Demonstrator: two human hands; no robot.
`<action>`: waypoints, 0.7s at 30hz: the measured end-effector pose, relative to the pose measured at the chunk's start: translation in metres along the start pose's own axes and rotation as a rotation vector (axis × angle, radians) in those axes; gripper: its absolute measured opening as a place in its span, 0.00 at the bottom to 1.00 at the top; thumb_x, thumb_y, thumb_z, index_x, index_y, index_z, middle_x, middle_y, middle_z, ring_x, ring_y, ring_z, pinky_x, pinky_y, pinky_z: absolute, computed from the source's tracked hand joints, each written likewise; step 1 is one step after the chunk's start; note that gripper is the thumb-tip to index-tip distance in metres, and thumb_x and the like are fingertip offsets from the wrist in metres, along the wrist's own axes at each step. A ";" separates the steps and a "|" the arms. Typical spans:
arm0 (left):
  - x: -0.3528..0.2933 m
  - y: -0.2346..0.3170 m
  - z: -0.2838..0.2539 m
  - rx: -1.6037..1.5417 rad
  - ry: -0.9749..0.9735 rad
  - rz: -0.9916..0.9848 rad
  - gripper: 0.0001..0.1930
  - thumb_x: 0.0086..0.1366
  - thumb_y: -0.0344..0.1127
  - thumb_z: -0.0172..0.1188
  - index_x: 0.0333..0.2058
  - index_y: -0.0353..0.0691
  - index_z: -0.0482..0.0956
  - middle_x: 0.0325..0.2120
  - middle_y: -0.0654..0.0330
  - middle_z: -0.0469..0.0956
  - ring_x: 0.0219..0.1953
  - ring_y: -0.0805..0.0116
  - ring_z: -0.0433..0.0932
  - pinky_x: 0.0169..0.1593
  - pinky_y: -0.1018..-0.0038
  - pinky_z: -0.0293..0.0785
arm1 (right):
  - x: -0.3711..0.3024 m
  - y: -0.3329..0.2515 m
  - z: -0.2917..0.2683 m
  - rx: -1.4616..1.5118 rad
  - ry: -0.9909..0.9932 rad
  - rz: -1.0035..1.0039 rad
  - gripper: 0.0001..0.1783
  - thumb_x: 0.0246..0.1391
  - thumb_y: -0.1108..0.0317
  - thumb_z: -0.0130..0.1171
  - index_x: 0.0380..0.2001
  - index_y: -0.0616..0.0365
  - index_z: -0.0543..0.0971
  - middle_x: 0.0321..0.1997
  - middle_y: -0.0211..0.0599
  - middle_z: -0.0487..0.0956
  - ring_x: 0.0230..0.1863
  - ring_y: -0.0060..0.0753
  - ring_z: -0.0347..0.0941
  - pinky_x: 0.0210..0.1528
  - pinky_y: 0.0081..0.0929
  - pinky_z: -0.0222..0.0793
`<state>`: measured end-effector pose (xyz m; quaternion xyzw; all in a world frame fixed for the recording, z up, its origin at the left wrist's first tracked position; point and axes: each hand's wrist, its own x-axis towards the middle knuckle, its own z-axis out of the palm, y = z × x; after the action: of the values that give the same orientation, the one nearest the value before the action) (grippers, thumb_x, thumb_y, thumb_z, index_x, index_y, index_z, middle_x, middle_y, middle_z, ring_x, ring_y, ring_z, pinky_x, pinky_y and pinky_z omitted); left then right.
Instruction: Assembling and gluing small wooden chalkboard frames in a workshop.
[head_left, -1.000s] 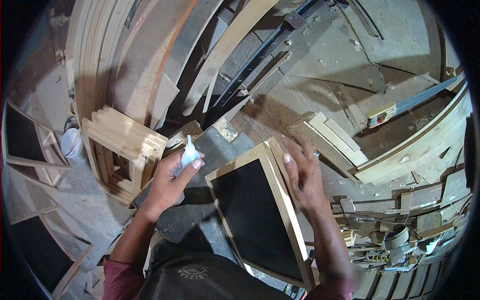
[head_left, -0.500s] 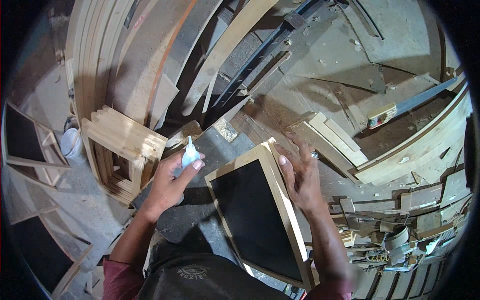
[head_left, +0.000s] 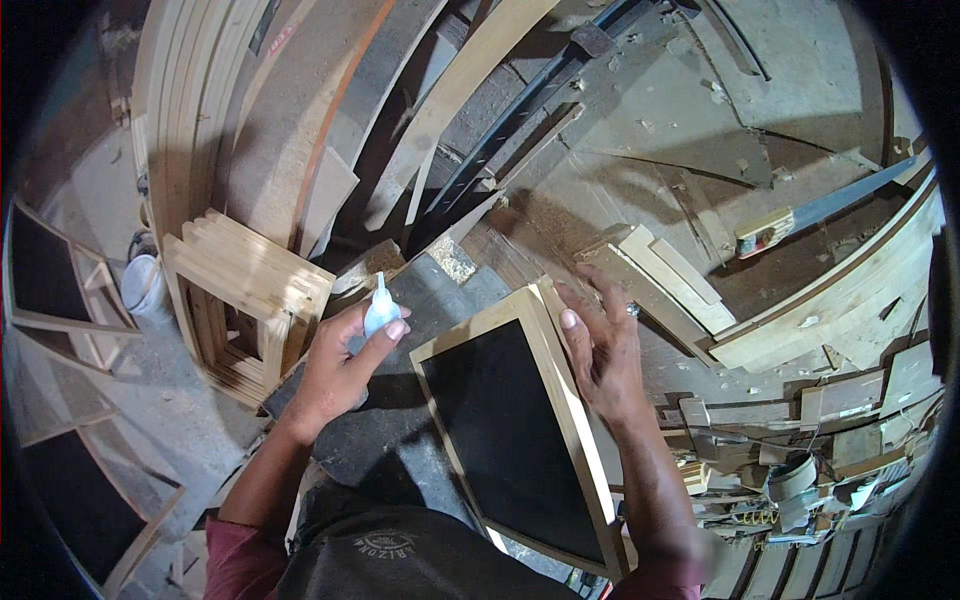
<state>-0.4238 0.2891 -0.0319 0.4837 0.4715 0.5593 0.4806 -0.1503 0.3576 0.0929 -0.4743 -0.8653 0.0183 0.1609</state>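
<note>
Between the thumb and fingers of my left hand (head_left: 345, 365) is a small white squeeze bottle (head_left: 381, 312), its thin nozzle pointing up. A wooden frame with a black panel (head_left: 510, 430) stands tilted in front of me, slightly right of the middle. At the frame's upper right corner is my right hand (head_left: 605, 355), fingers spread and a ring on one of them. Its thumb and fingertips lie along the outer edge of the frame; whether they press on it I cannot tell. Under the frame is a grey work surface (head_left: 375, 445).
A stack of small wooden frames (head_left: 255, 265) stands to the left, beside a white bucket (head_left: 145, 288). More black-panelled frames (head_left: 75, 500) lie at the far left. Long boards (head_left: 190, 110) lean at the back. A handsaw (head_left: 800, 215) and wood strips (head_left: 675, 280) lie at right.
My right hand has shifted very slightly along the frame's corner, with the fingers a little more bent. The left hand and the bottle stay in place.
</note>
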 end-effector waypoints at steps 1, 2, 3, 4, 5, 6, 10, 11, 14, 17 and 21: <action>0.000 0.000 0.000 0.000 0.000 0.000 0.16 0.72 0.40 0.57 0.49 0.33 0.79 0.37 0.63 0.82 0.41 0.78 0.77 0.47 0.77 0.73 | 0.000 0.000 0.000 0.026 0.013 -0.007 0.21 0.67 0.56 0.52 0.53 0.56 0.82 0.63 0.53 0.69 0.62 0.58 0.66 0.60 0.52 0.63; 0.000 -0.001 0.000 0.010 -0.003 0.007 0.16 0.72 0.41 0.57 0.49 0.33 0.79 0.37 0.63 0.82 0.41 0.78 0.77 0.47 0.77 0.73 | -0.001 0.000 0.000 0.008 0.017 -0.013 0.20 0.67 0.56 0.52 0.52 0.56 0.82 0.63 0.53 0.69 0.62 0.58 0.66 0.60 0.52 0.63; 0.000 -0.001 -0.001 0.033 -0.004 0.009 0.16 0.72 0.41 0.57 0.49 0.33 0.79 0.37 0.63 0.82 0.41 0.78 0.77 0.47 0.77 0.73 | -0.001 0.000 0.001 -0.029 0.017 -0.023 0.20 0.67 0.56 0.52 0.52 0.56 0.83 0.63 0.53 0.69 0.61 0.58 0.67 0.60 0.52 0.64; 0.000 -0.001 -0.001 0.020 -0.005 0.013 0.16 0.72 0.41 0.57 0.49 0.33 0.79 0.37 0.63 0.82 0.41 0.78 0.77 0.47 0.77 0.73 | -0.001 -0.001 0.001 -0.010 0.021 -0.021 0.20 0.67 0.56 0.52 0.52 0.56 0.83 0.63 0.53 0.69 0.61 0.58 0.67 0.60 0.52 0.64; 0.000 -0.002 -0.001 0.025 -0.008 0.013 0.16 0.72 0.41 0.57 0.49 0.33 0.79 0.37 0.63 0.82 0.41 0.78 0.77 0.47 0.77 0.73 | -0.001 -0.001 0.001 -0.011 0.016 -0.019 0.20 0.67 0.56 0.52 0.52 0.56 0.83 0.63 0.53 0.69 0.62 0.58 0.66 0.60 0.52 0.64; 0.000 -0.003 -0.001 0.030 -0.010 0.012 0.16 0.73 0.40 0.57 0.49 0.33 0.79 0.38 0.63 0.82 0.41 0.77 0.77 0.47 0.77 0.74 | -0.001 -0.002 0.002 -0.030 0.001 -0.010 0.20 0.67 0.56 0.52 0.51 0.55 0.83 0.63 0.53 0.69 0.62 0.58 0.66 0.60 0.52 0.64; 0.001 -0.005 -0.001 0.008 -0.015 0.009 0.15 0.73 0.40 0.57 0.49 0.34 0.79 0.38 0.63 0.82 0.41 0.77 0.77 0.48 0.77 0.74 | 0.001 -0.003 0.000 -0.031 -0.001 -0.018 0.20 0.67 0.55 0.52 0.51 0.55 0.83 0.63 0.53 0.69 0.61 0.57 0.68 0.59 0.52 0.64; 0.001 -0.005 -0.001 0.003 -0.018 0.007 0.15 0.73 0.39 0.57 0.49 0.34 0.79 0.38 0.63 0.81 0.42 0.77 0.77 0.48 0.77 0.73 | 0.002 -0.004 -0.001 -0.024 -0.001 -0.022 0.20 0.67 0.55 0.53 0.51 0.55 0.83 0.63 0.53 0.69 0.60 0.57 0.69 0.59 0.52 0.65; 0.000 -0.005 0.000 0.001 -0.022 0.001 0.15 0.73 0.39 0.57 0.49 0.34 0.79 0.38 0.63 0.81 0.42 0.78 0.76 0.49 0.77 0.73 | 0.005 -0.004 -0.003 -0.060 -0.014 -0.029 0.19 0.66 0.56 0.54 0.51 0.56 0.83 0.62 0.52 0.70 0.59 0.55 0.71 0.57 0.51 0.66; 0.000 -0.004 0.002 0.009 -0.005 0.015 0.16 0.72 0.41 0.58 0.49 0.34 0.79 0.37 0.60 0.82 0.41 0.75 0.78 0.48 0.75 0.73 | 0.006 -0.006 -0.003 -0.111 -0.018 -0.044 0.18 0.65 0.57 0.56 0.49 0.57 0.82 0.62 0.52 0.70 0.58 0.55 0.71 0.56 0.51 0.67; 0.001 -0.002 0.002 0.004 0.022 0.011 0.17 0.71 0.42 0.59 0.48 0.33 0.80 0.36 0.57 0.83 0.40 0.73 0.79 0.48 0.72 0.74 | 0.007 -0.005 -0.004 -0.096 0.014 -0.074 0.17 0.63 0.58 0.58 0.48 0.57 0.82 0.63 0.52 0.70 0.60 0.57 0.69 0.55 0.51 0.67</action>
<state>-0.4218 0.2901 -0.0334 0.4810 0.4751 0.5663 0.4714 -0.1569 0.3603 0.0992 -0.4494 -0.8810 -0.0325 0.1444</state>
